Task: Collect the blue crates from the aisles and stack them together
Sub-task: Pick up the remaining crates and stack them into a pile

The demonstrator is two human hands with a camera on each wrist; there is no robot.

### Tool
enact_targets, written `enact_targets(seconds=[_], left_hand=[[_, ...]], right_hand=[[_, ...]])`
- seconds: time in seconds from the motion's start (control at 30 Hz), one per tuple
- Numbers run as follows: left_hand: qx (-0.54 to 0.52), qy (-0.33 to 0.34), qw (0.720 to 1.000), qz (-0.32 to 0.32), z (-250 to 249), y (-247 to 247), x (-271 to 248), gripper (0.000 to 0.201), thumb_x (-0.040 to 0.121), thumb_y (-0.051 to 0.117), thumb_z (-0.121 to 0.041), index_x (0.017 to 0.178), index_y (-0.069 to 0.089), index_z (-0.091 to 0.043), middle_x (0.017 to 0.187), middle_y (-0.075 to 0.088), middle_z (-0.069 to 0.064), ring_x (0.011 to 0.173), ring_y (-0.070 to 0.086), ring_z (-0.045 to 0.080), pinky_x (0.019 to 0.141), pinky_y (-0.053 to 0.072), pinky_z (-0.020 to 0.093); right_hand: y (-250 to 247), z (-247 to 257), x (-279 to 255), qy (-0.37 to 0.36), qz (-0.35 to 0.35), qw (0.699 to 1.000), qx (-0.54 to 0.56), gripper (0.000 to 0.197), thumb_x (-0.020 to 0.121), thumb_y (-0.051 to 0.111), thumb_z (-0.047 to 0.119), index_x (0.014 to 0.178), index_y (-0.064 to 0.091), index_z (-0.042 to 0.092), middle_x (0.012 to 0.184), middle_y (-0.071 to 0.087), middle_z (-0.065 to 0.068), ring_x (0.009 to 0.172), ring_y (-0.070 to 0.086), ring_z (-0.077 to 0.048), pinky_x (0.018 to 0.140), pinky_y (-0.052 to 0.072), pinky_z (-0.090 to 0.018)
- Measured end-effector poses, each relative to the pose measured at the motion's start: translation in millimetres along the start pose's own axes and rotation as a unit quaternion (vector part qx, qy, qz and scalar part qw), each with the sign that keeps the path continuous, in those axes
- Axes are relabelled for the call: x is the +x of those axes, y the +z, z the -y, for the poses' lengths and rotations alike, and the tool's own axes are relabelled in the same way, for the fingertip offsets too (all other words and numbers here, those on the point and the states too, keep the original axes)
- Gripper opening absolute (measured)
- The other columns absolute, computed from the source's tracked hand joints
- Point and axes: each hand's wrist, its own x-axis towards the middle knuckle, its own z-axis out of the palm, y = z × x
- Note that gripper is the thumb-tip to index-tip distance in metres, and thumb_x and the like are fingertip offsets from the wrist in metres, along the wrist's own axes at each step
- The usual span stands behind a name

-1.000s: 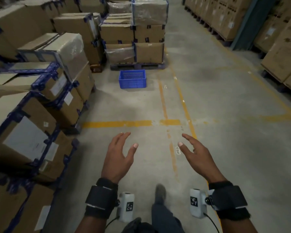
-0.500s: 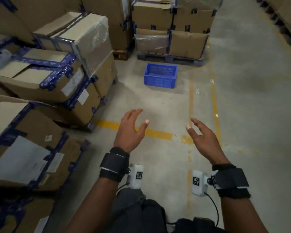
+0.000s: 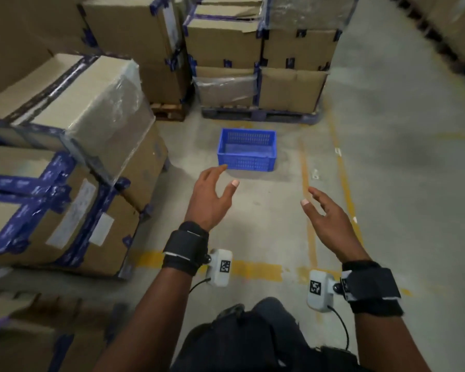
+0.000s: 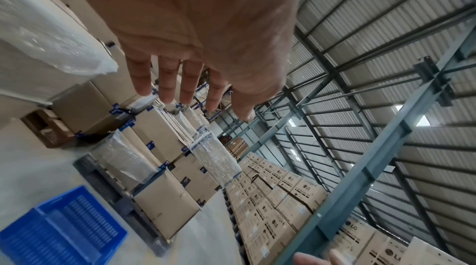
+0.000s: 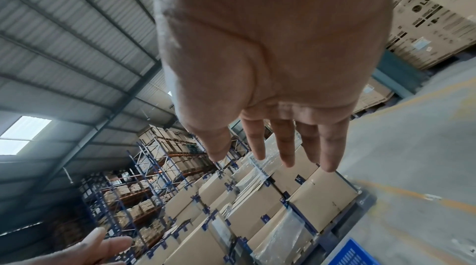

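An empty blue plastic crate with slotted walls sits on the concrete floor, just in front of a loaded pallet. My left hand is stretched out in the air, fingers spread and empty, its fingertips short of the crate's near left corner. My right hand hangs open and empty too, lower and to the crate's right. The left wrist view shows that same crate at bottom left beyond the straight fingers. Only a corner of the crate shows in the right wrist view.
Stacked cardboard boxes with blue tape crowd the left side. More boxes on a dark pallet stand right behind the crate. Yellow lines cross the floor under my wrists. Open concrete floor spreads to the right.
I have walked forward: the crate is now much nearer and larger in view, and the yellow floor line has slid back under my wrists. Both hands stay open and raised.
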Motion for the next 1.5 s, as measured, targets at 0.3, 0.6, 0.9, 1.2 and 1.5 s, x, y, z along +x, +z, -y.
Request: enact_targets(seconds=[0.3,0.6,0.9,1.2,1.5], left_hand=[[0.003,-0.015,1.0,0.006,17.8,57.7,230.5,0.05,0.098,0.059,-0.041,0.142,0.052,-0.018,0.143,0.049,0.002,0.131,0.044,0.014,0.105,0.033,0.026],[0.031,-0.071,0.997,-0.013,49.6,61.1,438.3,0.051,0.098,0.058,-0.043,0.144,0.051,-0.021,0.147,0.049,0.005,0.135,0.044,0.02,0.105,0.032,0.029],[0.037,-0.08,0.994,0.059,126.0,67.9,679.2,0.053,0.098,0.058,-0.044,0.144,0.05,-0.02,0.148,0.048,0.007,0.135,0.046,0.023,0.106,0.034,0.032],[0.048,-0.161,0.968,0.188,209.5,135.0,873.6,0.053,0.096,0.059,-0.049,0.141,0.054,-0.021,0.143,0.053,0.013,0.128,0.053,0.031,0.108,0.043,0.043],[0.033,-0.327,0.917,0.225,345.4,254.5,985.8,0.047,0.102,0.05,-0.047,0.13,0.063,-0.013,0.137,0.061,0.011,0.126,0.056,0.03,0.101,0.038,0.032]], right_hand=[[-9.2,18.0,262.6,0.0,0.0,1.0,-0.016,0.053,0.099,0.056,0.047,0.148,0.048,0.029,0.154,0.046,0.006,0.142,0.041,-0.013,0.114,0.032,-0.03],[-5.7,75.1,504.2,0.0,0.051,0.998,-0.034,0.052,0.099,0.057,0.044,0.147,0.05,0.022,0.151,0.05,0.001,0.138,0.045,-0.017,0.107,0.034,-0.026],[53.9,103.5,715.6,0.062,0.05,0.996,-0.036,0.05,0.1,0.055,0.045,0.143,0.053,0.02,0.146,0.055,-0.005,0.133,0.051,-0.021,0.098,0.036,-0.026],[79.2,82.3,886.2,0.215,0.063,0.974,0.025,0.05,0.104,0.049,0.039,0.12,0.059,-0.006,0.111,0.061,-0.019,0.103,0.057,-0.028,0.106,0.044,-0.053],[135.8,-44.4,1055.2,0.403,0.114,0.905,0.07,0.07,0.099,0.043,0.063,0.14,0.052,0.007,0.142,0.054,-0.02,0.123,0.054,-0.04,0.104,0.047,-0.049]])
